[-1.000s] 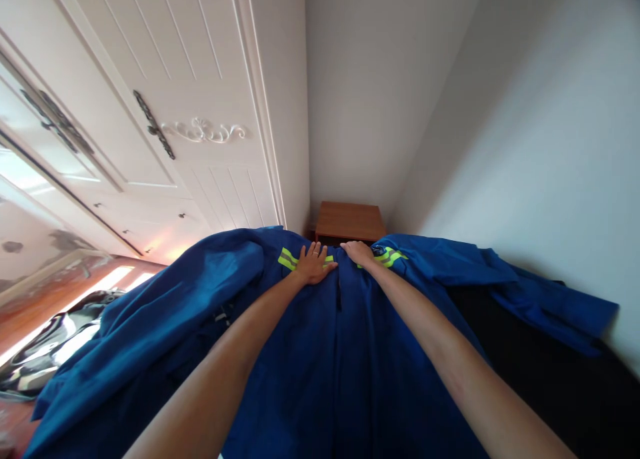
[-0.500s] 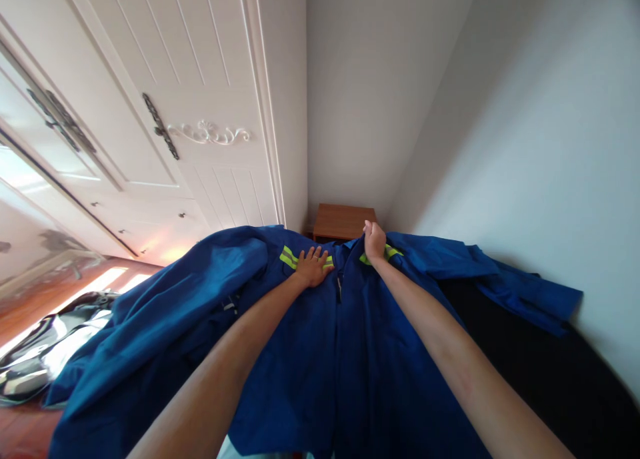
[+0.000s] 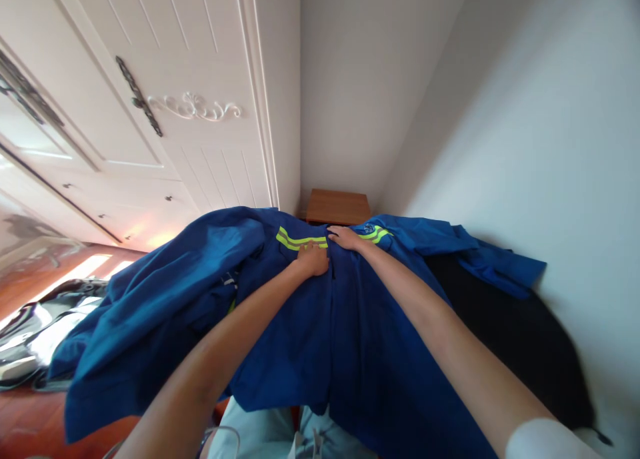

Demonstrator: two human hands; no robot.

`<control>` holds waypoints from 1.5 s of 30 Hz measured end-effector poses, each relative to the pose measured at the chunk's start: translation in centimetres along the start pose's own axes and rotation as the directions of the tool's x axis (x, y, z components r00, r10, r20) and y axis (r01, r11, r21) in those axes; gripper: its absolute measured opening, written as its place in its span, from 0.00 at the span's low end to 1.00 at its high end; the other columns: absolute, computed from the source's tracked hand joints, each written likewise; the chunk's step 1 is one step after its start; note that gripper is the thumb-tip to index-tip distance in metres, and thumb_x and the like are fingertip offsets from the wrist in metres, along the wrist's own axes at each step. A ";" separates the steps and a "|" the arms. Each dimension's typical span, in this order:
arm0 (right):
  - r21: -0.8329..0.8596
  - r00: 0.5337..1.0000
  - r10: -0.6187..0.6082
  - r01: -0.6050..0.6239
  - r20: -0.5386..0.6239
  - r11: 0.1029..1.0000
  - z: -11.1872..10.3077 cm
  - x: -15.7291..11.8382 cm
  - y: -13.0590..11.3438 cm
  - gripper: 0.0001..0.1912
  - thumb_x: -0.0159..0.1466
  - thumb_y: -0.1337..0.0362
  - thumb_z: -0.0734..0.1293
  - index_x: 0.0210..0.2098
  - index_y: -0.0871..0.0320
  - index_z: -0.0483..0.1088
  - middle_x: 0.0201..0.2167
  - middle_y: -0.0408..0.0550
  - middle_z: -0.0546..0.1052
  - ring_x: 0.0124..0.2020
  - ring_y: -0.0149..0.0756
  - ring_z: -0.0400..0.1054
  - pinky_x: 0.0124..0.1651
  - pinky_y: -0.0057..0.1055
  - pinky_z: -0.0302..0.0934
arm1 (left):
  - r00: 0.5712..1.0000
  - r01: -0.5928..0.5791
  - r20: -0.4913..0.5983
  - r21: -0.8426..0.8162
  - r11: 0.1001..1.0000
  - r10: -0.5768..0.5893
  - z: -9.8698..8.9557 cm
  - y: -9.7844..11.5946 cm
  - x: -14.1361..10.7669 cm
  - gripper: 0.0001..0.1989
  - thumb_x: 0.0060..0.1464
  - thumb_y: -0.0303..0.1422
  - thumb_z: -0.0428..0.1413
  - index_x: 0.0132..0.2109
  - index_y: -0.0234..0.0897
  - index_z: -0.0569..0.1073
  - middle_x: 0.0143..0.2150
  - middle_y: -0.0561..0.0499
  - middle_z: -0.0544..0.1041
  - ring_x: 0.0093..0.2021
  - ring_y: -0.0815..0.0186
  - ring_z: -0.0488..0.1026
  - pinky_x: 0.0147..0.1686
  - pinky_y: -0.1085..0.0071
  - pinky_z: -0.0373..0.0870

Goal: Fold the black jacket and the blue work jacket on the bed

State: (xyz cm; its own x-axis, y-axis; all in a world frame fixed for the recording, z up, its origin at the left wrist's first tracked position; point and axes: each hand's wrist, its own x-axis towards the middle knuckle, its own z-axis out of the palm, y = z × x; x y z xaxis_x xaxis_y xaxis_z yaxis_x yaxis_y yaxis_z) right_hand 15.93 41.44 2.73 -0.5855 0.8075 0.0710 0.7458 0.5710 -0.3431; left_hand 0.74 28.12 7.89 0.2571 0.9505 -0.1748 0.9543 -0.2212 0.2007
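A blue work jacket [image 3: 283, 352] with yellow-green and grey reflective strips on its chest lies spread in front of me, its front facing up and its sleeves out to both sides. My left hand [image 3: 313, 259] rests just under the left chest strip, fingers curled on the cloth beside the front opening. Slightly farther off, my right hand [image 3: 343, 237] grips the upper edge of the front opening near the collar, its fingertips pointing left. A small emblem shows above the right strip. The fingertips of both hands are partly hidden.
Beneath the right sleeve is a black surface [image 3: 505, 339]. A brown wooden stand [image 3: 337, 207] is behind the collar. The white wardrobe [image 3: 210, 72] rises at left, a pale wall [image 3: 525, 112] at right. Bags [image 3: 55, 325] lie on the reddish floor at lower left.
My right hand has come down and left from the raised right front edge to the middle opening. My left hand, flat before, has curled its fingers. The two front halves lie closer together.
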 end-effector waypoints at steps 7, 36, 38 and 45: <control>-0.022 0.995 0.104 -0.104 -0.005 0.994 0.1 -1.4 -2.2 0.29 0.73 0.56 0.54 0.68 0.65 0.57 0.70 0.61 0.55 0.72 0.48 0.46 0.71 0.51 0.41 | 0.944 -0.214 -0.288 -0.157 0.964 0.163 0.8 2.9 -10.5 0.21 0.63 0.36 0.52 0.59 0.28 0.71 0.64 0.32 0.68 0.69 0.43 0.58 0.63 0.45 0.59; -0.126 0.858 -0.511 0.513 0.048 0.849 5.0 -13.8 -19.7 0.35 0.73 0.49 0.54 0.73 0.61 0.46 0.72 0.62 0.46 0.73 0.49 0.41 0.71 0.50 0.44 | 0.684 0.165 0.068 -0.984 0.064 -0.727 16.9 -2.1 -30.6 0.24 0.44 0.48 0.65 0.44 0.38 0.75 0.43 0.42 0.81 0.50 0.47 0.77 0.50 0.55 0.74; -0.176 0.875 -0.484 0.480 0.021 0.859 5.2 -15.5 -19.5 0.36 0.73 0.48 0.54 0.72 0.61 0.47 0.72 0.63 0.49 0.72 0.50 0.43 0.70 0.51 0.45 | 0.712 0.149 0.182 -0.983 -0.108 -0.679 16.3 -1.8 -32.1 0.26 0.39 0.46 0.69 0.45 0.38 0.76 0.42 0.43 0.82 0.47 0.47 0.79 0.47 0.56 0.76; -0.263 0.914 -0.402 0.401 0.054 0.877 4.9 -22.5 -18.3 0.33 0.72 0.49 0.56 0.69 0.63 0.57 0.70 0.63 0.54 0.71 0.54 0.46 0.70 0.55 0.46 | 0.772 0.136 0.410 -0.853 -0.504 -0.485 15.7 -1.9 -36.7 0.27 0.31 0.45 0.72 0.38 0.33 0.79 0.33 0.42 0.83 0.37 0.48 0.82 0.38 0.60 0.80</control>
State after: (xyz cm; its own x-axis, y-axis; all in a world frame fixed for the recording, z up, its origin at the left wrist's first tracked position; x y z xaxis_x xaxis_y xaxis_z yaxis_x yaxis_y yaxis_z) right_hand 13.91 12.08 2.86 -0.8522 0.5007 0.1518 0.5028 0.8640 -0.0264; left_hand -8.11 -9.76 -1.21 -0.2023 0.7518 -0.6276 -0.5762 0.4268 0.6970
